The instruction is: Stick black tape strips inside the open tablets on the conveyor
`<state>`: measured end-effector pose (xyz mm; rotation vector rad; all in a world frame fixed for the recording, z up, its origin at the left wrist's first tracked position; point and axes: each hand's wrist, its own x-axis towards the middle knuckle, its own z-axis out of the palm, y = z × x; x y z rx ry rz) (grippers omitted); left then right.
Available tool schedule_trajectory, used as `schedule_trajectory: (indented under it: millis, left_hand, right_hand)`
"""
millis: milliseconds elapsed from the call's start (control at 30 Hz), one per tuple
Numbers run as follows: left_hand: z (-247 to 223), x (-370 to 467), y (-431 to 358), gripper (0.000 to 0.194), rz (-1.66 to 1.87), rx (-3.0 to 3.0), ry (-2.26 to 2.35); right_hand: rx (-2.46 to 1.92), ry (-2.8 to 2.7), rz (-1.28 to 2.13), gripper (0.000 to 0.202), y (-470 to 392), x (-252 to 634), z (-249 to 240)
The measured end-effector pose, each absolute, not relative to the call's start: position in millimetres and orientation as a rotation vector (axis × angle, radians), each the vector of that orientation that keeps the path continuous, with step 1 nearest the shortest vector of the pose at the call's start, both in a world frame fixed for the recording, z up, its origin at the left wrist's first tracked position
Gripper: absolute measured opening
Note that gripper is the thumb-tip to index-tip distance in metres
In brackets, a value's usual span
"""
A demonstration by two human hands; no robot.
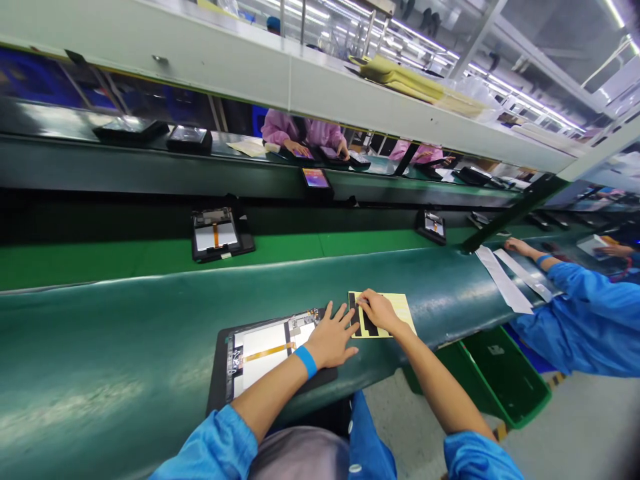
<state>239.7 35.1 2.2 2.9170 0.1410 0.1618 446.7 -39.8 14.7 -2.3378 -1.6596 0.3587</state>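
An opened tablet [265, 353] with white panels and an orange ribbon lies on a black mat on the green bench [165, 333]. My left hand [333, 338], with a blue band at the wrist, rests over the tablet's right end, fingers spread toward a yellow sheet. This yellow sheet [403, 308] carries black strips [370, 327] and lies just right of the tablet. My right hand [379, 311] is over the sheet's upper left part, fingertips pinched at a black strip's top; what is between them is too small to make out.
A green conveyor behind the bench carries opened tablets [216, 233] [433, 225]. White strips [503, 280] and a co-worker's blue sleeve [590, 320] are at the right. A green bin [505, 380] stands below the bench edge. People in pink work across the line beneath a white shelf [240, 60].
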Motion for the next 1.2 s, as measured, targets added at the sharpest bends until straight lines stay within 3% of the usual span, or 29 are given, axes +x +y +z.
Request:
schedule_trajectory:
  millis: [133, 467, 733, 1000, 1200]
  left_hand:
    - [3.5, 239.1, 34.5, 0.062, 0.164, 2.92, 0.148]
    - [16.7, 235.1, 30.2, 0.057, 0.283, 2.914, 0.137]
    - [44.1, 144.3, -8.7, 0.032, 0.47, 2.801, -0.004]
    - [20.0, 19.8, -11.5, 0.022, 0.902, 2.494, 0.699]
    - [14.7, -13.6, 1.9, 0.022, 1.039, 2.483, 1.149]
  right_hand:
    - [-2.29, -1.613, 0.331, 0.018, -43.1, 448.8, 12.9]
    - [-2.115, -1.406, 0.227, 0.041, -50.2, 449.5, 37.8]
    - [-1.819, -1.478, 0.429, 0.031, -35.9, 360.5, 53.5]
    - [-1.573, -1.887, 0.599, 0.018, -9.1, 232.6, 44.1]
    - [-1.625, -2.055, 0.569, 0.023, 10.5, 201.8, 28.5]
